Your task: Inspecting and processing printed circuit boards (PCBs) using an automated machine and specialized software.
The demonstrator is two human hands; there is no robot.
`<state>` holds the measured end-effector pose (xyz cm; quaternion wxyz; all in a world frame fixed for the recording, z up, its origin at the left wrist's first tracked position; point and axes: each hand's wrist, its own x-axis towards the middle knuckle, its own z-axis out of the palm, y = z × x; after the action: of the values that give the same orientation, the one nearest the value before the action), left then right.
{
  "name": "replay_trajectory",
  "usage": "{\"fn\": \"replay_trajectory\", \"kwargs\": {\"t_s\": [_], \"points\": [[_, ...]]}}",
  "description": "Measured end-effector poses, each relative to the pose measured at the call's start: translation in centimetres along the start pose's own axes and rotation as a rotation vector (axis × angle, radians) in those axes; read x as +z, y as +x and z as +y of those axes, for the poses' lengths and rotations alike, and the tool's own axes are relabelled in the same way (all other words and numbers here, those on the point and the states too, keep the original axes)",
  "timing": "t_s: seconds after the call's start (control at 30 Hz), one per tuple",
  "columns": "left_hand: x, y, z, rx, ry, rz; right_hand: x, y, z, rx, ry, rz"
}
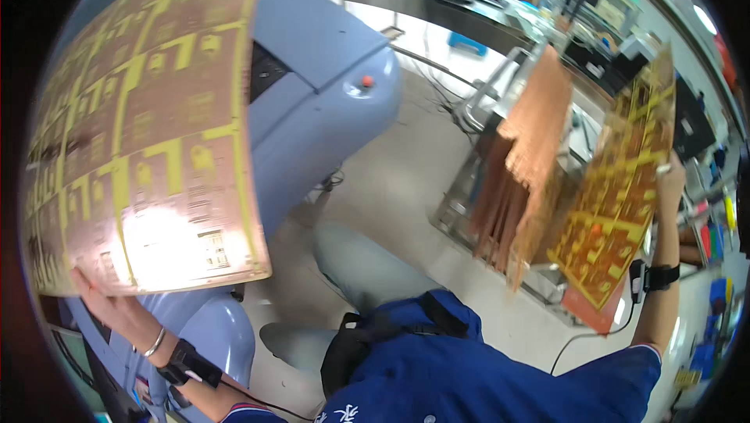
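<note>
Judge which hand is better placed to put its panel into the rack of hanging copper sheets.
Probably the right hand: its yellow-patterned panel is already beside the rack of copper sheets. The left hand holds its large panel over the blue-grey machine, farther off.

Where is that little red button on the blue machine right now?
In the head view, the red button sits on top of the blue machine, upper middle, just right of the large copper-and-yellow panel that the left hand holds up.

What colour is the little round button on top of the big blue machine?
The button is red-orange, set on the light blue machine; the head view shows it.
</note>
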<state>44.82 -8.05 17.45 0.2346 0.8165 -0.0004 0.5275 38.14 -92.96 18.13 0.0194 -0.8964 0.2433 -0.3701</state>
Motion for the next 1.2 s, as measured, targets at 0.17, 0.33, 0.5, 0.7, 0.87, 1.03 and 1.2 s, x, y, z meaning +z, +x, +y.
{"fn": "replay_trajectory", "kwargs": {"t_s": [0.17, 0.33, 0.5, 0.7, 0.87, 1.03, 1.2], "points": [[2.6, -0.3, -2.7, -0.724, -1.061, 0.267, 13.1, -2.9, 6.8, 0.021, 0.068, -0.213], [1.1, -0.9, -4.2, -0.387, -1.379, 0.036, 21.4, -7.2, -2.1, 0.144, 0.223, -0.336], [5.1, 0.7, 2.2, -0.731, -1.233, 0.474, 28.6, -2.8, 4.0, 0.292, 0.749, -0.598], [7.7, 0.9, 2.1, -0.724, -1.259, 0.515, 14.4, 0.5, -21.9, -0.144, 1.048, -0.632], [9.7, 0.5, 1.8, -0.789, -1.359, 0.555, 11.5, -4.5, -42.0, -0.225, 1.556, -1.361], [12.7, 0.8, 1.1, -0.860, -1.498, 0.557, 14.7, -6.1, -55.8, -0.071, 1.863, -1.707], [12.4, 2.2, 0.7, -0.888, -1.635, 0.050, 23.2, -2.9, -64.1, -0.011, 1.786, -1.341]]}}
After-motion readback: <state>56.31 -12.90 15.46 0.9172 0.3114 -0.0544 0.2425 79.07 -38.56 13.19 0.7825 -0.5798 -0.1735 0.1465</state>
